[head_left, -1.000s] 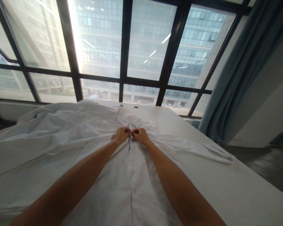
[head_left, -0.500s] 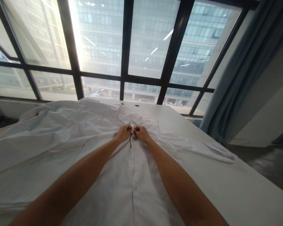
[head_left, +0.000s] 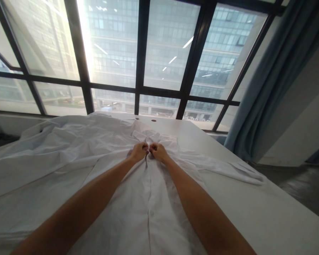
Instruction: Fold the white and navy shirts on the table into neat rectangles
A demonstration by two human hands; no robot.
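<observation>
A white button-up shirt (head_left: 149, 198) lies flat on a white table (head_left: 255, 209), collar toward the window. My left hand (head_left: 138, 152) and my right hand (head_left: 157, 151) meet at the top of the button placket, just below the collar (head_left: 151, 136). Both hands pinch the fabric edges there, knuckles almost touching. What the fingertips hold is too small to make out. A sleeve (head_left: 228, 168) stretches out to the right across the table.
More white fabric (head_left: 42, 152) lies rumpled over the table's left side. A large dark-framed window (head_left: 138, 71) stands behind the table. A blue-grey curtain (head_left: 271, 78) hangs at the right, with dark floor (head_left: 303, 187) beyond the table's right edge.
Nothing has visibly changed with the hands; they stay pinched together at the shirt's neck. The view shifts slightly up and down.
</observation>
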